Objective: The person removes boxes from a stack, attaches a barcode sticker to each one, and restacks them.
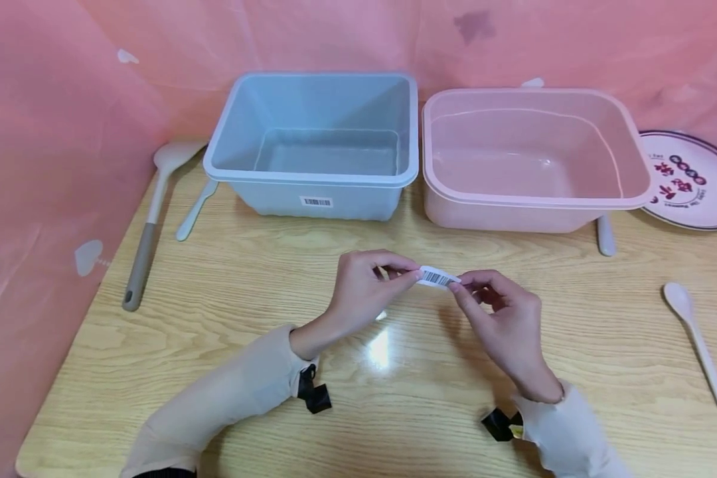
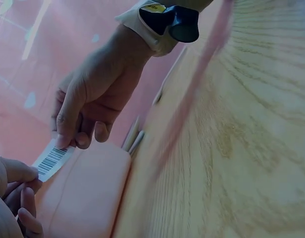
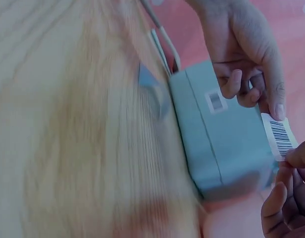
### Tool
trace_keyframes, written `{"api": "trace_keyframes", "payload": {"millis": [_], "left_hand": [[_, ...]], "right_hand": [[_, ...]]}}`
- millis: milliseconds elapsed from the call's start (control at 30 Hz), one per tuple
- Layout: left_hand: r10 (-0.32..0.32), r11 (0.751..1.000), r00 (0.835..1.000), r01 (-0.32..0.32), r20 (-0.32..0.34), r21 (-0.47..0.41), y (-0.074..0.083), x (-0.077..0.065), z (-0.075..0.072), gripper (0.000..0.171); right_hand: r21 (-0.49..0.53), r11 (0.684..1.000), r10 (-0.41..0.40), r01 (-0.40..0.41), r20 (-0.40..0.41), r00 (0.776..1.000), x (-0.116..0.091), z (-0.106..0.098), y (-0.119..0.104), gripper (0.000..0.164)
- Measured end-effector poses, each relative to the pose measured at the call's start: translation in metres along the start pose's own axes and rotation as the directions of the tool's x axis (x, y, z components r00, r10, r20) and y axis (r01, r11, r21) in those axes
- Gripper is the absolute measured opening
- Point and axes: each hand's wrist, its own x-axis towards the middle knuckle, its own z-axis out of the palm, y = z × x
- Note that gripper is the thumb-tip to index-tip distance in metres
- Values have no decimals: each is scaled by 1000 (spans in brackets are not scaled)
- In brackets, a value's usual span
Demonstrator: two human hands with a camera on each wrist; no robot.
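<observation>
Currently left hand (image 1: 364,287), right hand (image 1: 509,320) pinch barcode label (image 1: 435,277) by opposite edges, tabletop (image 1: 263,272) showing between it and pink bin (image 1: 508,214)

Creased pink sheeting (image 1: 42,166) with pale heart prints (image 1: 88,257) behind and left of light wood-grain tabletop (image 1: 263,279); bright glare patch (image 1: 379,350) on surface.

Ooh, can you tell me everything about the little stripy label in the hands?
The label is a thin white strip that looks like paper, printed with black barcode lines. The left hand pinches one end and the right hand the other, holding it between them above the table, with the blue tub and pink tub beyond. Its printed side shows from above.
</observation>
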Motion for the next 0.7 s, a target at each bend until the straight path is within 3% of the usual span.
{"api": "trace_keyframes", "payload": {"millis": [133, 400, 700], "left_hand": [[2, 999, 1000, -2, -5, 37, 0, 13, 14, 4], [-56, 995, 998, 55, -2, 88, -2, 38, 50, 6], [-12, 979, 996, 30, -89, 201, -8, 59, 89, 5]], "right_hand": [[-50, 999, 1, -3, -38, 999, 4, -10, 9, 14], [-120, 992, 20, -33, -107, 994, 15, -32, 33, 8], [-179, 977, 79, -116, -199, 977, 30, -47, 53, 9]]}}
